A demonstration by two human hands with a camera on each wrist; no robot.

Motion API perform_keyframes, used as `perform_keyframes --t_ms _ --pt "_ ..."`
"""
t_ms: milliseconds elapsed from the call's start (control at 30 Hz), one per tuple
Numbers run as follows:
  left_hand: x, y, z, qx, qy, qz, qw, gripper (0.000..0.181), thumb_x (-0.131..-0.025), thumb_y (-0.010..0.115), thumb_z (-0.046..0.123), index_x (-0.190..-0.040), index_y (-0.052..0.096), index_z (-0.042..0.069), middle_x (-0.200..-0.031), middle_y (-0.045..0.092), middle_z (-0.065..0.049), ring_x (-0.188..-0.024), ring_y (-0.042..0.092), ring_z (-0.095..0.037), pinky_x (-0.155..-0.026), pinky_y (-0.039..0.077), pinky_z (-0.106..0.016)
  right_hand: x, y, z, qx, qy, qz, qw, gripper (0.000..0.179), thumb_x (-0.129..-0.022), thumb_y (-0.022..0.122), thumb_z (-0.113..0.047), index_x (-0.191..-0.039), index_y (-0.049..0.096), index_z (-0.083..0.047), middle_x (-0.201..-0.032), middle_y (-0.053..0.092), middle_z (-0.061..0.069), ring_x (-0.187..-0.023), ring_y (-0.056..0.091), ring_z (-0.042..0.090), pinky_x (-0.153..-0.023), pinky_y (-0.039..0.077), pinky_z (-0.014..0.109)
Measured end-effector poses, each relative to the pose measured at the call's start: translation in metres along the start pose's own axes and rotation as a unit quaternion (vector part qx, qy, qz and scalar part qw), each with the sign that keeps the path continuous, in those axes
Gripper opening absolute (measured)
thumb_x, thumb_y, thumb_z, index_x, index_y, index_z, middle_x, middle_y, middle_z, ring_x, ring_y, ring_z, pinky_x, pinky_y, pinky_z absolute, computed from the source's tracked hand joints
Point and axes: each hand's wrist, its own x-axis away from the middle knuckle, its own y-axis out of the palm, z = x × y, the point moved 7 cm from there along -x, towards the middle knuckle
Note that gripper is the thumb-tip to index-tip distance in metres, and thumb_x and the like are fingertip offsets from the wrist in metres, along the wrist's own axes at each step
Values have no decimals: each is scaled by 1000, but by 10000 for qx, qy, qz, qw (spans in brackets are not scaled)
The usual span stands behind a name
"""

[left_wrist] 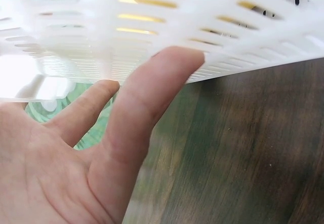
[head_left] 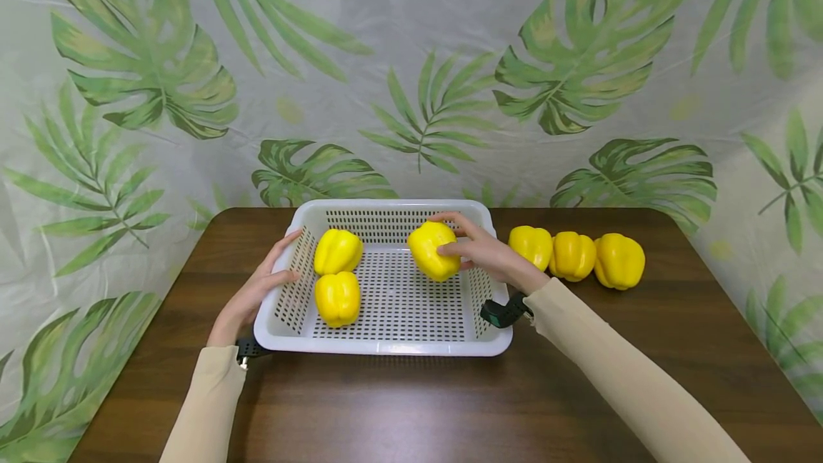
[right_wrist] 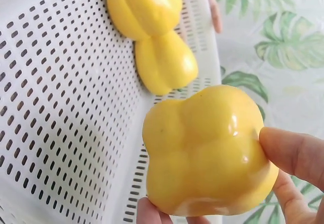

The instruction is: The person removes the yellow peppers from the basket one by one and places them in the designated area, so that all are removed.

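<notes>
Head view: left hand (head_left: 257,291), forearm in a beige sleeve (head_left: 202,406) slanting in from lower left, fingers and thumb spread apart and resting at the left wall of one white slotted basket (head_left: 386,347); right hand (head_left: 489,252), forearm entering from lower right, wrist near the right rim, digits clasped on one yellow pepper (head_left: 431,252) over the basket's right half. Two peppers (head_left: 337,299), touching, inside at left. Three peppers (head_left: 572,256) in a row, this view only, on the table (head_left: 398,406) right of the basket. Left wrist view, alone: bare palm, thumb against the slotted wall, yellow showing through slots. Right wrist view, alone: lobed face of the held pepper, fingertips at its side and lower edge; contact with the basket floor, cannot tell.
</notes>
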Motion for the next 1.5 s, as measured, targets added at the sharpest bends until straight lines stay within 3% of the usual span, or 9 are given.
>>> perform_keyframes --t_ms 267,500,733,1167,1500 --pt "0 0 -1 3 -2 19 10000 74 -94 48 6 -154 9 27 -155 6 -19 -125 31 -55 -79 47 -63 10 -7 -6 68 -185 41 9998 55 -94 58 -18 -143 34 -25 -139 36 19 -116 45 35 -91 42 49" --pt "0 0 -1 23 14 14 10000 74 -94 48 6 -154 9 26 -155 5 -19 -125 30 -55 -79 47 -63 19 -15 -11 -107 -413 166 9989 56 -94 59 -19 -143 34 -22 -138 34 21 -112 47 36 -91 43 49" --pt "0 0 -1 24 24 16 10000 74 -94 48 6 -154 9 26 -155 5 -19 -125 30 -55 -79 47 -63 28 -28 -8 -133 -480 322 9982 60 -94 60 -24 -147 31 -24 -142 29 21 -117 45 38 -99 37 56" --pt "0 0 0 4 16 50 10000 75 -93 49 7 -154 9 27 -155 5 -19 -125 30 -55 -79 47 -63 44 -49 -1 -135 -544 686 9961 61 -93 62 -28 -146 31 -26 -135 35 19 -116 42 35 -95 39 51" --pt "1 1 0 4 1 47 10000 74 -93 48 6 -154 9 26 -155 5 -19 -125 30 -55 -79 47 -63 56 -63 6 -339 -670 931 9928 62 -93 62 -25 -146 30 -22 -142 32 18 -121 40 36 -96 36 54"
